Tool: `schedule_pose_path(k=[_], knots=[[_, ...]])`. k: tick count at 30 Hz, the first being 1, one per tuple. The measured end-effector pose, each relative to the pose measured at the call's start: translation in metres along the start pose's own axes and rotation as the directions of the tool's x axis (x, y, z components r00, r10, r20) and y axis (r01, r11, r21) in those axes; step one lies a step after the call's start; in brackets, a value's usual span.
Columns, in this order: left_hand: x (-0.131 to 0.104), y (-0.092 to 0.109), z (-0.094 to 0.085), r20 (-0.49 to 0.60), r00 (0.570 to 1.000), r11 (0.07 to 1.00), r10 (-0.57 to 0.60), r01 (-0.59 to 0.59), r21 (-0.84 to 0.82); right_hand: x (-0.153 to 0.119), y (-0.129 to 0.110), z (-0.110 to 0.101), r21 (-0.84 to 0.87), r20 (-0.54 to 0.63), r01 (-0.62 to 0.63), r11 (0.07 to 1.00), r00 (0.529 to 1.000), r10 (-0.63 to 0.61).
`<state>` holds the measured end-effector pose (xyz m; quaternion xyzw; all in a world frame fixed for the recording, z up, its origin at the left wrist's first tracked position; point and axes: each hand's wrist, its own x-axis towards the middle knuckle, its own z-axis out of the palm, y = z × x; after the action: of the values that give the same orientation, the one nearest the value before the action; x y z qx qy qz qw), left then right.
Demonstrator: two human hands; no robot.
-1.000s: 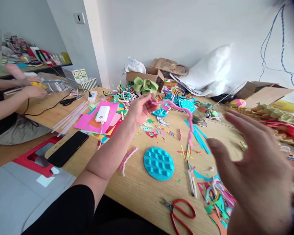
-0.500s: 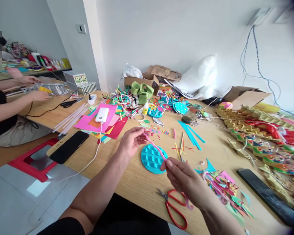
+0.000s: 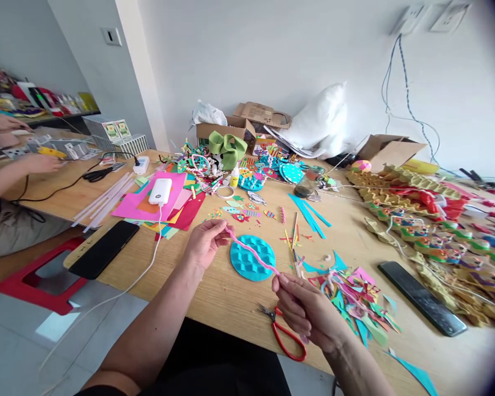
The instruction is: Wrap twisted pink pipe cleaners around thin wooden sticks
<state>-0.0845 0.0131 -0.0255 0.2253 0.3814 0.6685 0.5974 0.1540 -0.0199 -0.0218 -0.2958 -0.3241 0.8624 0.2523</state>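
A twisted pink strand point(image 3: 252, 252) stretches between my two hands, above a round blue piece with raised folds point(image 3: 247, 269) on the table. My left hand point(image 3: 209, 240) pinches its upper left end. The lower right end is pinched by my right hand point(image 3: 299, 302), with a bit of the strand showing below that palm. Red-handled scissors point(image 3: 287, 340) lie under and left of my right hand, partly covered by it. Small paper fish point(image 3: 251, 213) lie beyond the blue piece.
Paper scraps point(image 3: 357, 302) and a dark phone point(image 3: 423, 297) lie right; another phone point(image 3: 104, 250), coloured paper point(image 3: 121, 208) and a cabled white power bank point(image 3: 161, 191) lie left. Boxes point(image 3: 247, 127) stand at the back. Another person's hand point(image 3: 43, 163) is far left.
The view has turned right, so the table's contents appear shifted left. The pink strand is still held at both ends and now crosses over more of the blue piece.
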Motion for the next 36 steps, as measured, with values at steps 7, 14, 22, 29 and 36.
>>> schedule_pose_path(k=[7,14,22,29,36], knots=[[-0.008,-0.005,-0.002,0.1,0.994,0.996,-0.048,0.04,0.086,0.004,-0.005,-0.001,-0.041,0.149,-0.133,0.99,0.979,0.138],[-0.009,-0.008,-0.003,0.046,0.998,0.992,-0.049,0.043,0.122,0.009,-0.009,0.004,-0.168,0.066,0.03,0.985,0.998,-0.02],[-0.01,-0.017,-0.002,-0.015,0.998,0.995,-0.069,0.07,0.074,-0.009,-0.013,0.027,-0.975,0.068,0.158,0.154,0.879,-0.473],[-0.019,-0.017,0.003,0.04,0.991,0.992,-0.128,0.129,-0.016,-0.013,-0.006,0.023,-0.914,0.245,-0.069,-0.4,0.693,-0.679],[-0.029,-0.022,0.011,0.096,0.981,0.984,-0.167,0.173,-0.05,-0.006,0.01,0.021,-0.921,-0.152,0.212,0.326,0.574,-0.805]])
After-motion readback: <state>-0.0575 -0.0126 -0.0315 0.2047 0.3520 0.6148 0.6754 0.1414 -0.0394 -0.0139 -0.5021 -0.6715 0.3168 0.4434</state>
